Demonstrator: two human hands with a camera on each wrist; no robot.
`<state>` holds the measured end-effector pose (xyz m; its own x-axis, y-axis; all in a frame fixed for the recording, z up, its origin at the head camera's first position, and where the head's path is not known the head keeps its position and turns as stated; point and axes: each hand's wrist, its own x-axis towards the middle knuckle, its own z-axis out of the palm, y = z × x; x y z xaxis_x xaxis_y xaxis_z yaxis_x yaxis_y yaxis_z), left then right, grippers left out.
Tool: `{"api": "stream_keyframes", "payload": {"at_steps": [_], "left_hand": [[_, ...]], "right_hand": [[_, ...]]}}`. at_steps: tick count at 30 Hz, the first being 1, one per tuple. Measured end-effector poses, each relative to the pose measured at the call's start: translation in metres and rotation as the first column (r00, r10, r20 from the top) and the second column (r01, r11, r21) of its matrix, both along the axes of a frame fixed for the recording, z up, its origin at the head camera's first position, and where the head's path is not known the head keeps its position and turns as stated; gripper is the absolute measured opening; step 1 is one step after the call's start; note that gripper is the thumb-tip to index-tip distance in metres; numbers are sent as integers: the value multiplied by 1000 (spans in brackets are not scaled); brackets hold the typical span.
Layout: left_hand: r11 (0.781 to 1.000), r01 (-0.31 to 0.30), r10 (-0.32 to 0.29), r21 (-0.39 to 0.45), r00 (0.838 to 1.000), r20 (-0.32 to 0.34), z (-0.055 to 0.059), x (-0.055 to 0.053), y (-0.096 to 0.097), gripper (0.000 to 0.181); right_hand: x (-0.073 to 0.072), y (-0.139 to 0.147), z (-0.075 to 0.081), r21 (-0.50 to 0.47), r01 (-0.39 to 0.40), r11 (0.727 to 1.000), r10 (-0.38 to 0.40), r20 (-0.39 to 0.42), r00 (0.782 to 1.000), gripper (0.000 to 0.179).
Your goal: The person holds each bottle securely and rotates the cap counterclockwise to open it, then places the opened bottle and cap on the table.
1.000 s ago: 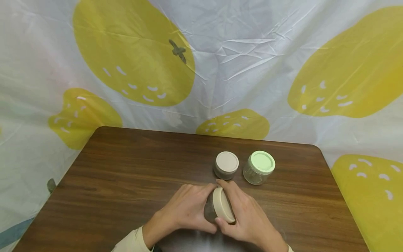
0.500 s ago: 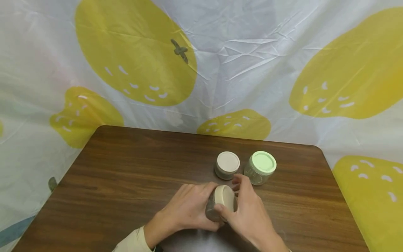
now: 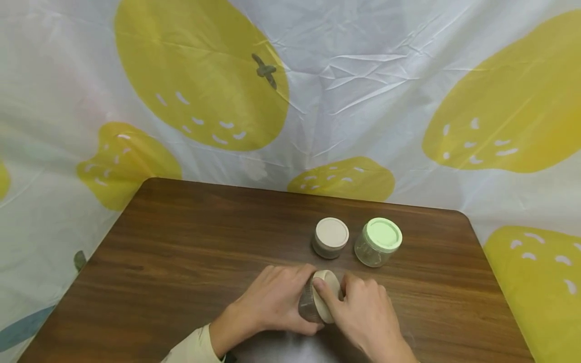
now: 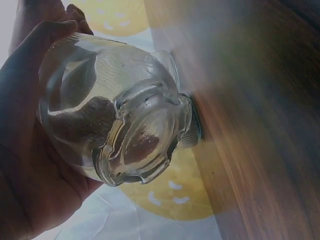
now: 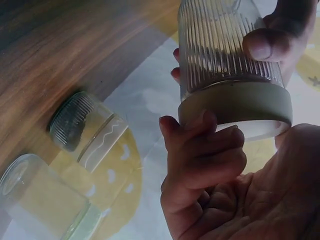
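A ribbed clear glass jar (image 5: 220, 55) with a beige lid (image 3: 328, 282) is tilted between both hands, its lid side turned to the right. My left hand (image 3: 274, 302) grips the glass body, thumb and fingers on opposite sides. In the left wrist view, the jar's footed glass base (image 4: 145, 135) faces the camera. My right hand (image 3: 367, 310) holds the lid, thumb across its top. In the right wrist view, curled fingertips (image 5: 205, 122) touch the lid's edge, and the lid sits against the jar's mouth.
Farther back on the brown wooden table (image 3: 204, 237) stand a small jar with a pale lid (image 3: 332, 234) and a larger jar with a light green lid (image 3: 383, 236). A white cloth with yellow fruit prints (image 3: 204, 75) hangs behind the table.
My right hand's fingers came off the lid and spread, then curled back against it, thumb now across its top. My left hand keeps its grip on the jar.
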<state>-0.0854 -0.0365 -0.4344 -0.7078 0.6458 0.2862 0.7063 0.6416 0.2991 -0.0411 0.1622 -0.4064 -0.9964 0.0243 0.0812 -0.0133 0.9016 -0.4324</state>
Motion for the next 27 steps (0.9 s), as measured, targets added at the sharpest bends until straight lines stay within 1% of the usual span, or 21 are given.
{"api": "stream_keyframes", "payload": {"at_steps": [4, 6, 8, 10, 12, 17, 20, 22, 27], "left_hand": [[1000, 6, -5, -11, 1000, 21, 1, 0, -1, 72], [1000, 14, -13, -13, 999, 36, 2, 0, -2, 73], [1000, 20, -20, -13, 999, 45, 3, 0, -3, 73], [1000, 25, -24, -14, 999, 45, 4, 0, -4, 74], [999, 27, -27, -17, 999, 40, 5, 0, -4, 75], [999, 30, -30, -29, 999, 26, 7, -1, -6, 78], [999, 29, -29, -35, 999, 19, 8, -1, -7, 78], [999, 26, -26, -43, 1000, 13, 8, 0, -7, 77], [998, 25, -24, -53, 999, 21, 9, 0, -8, 76]], "right_hand": [[2, 2, 1, -12, -57, 998, 57, -11, 998, 55], [2, 4, 0, -18, -107, 994, 106, -38, 994, 50], [2, 7, -1, -24, -161, 987, 159, -77, 984, 44], [2, 10, -3, -34, -221, 975, 216, -121, 969, 40], [2, 14, -5, -53, -284, 957, 273, -157, 949, 39], [2, 22, -8, -88, -416, 905, 394, -196, 898, 49], [3, 24, -9, -80, -456, 887, 431, -212, 877, 56], [3, 26, -9, -72, -469, 880, 445, -221, 868, 59], [4, 27, -10, -53, -473, 880, 451, -224, 864, 65]]}}
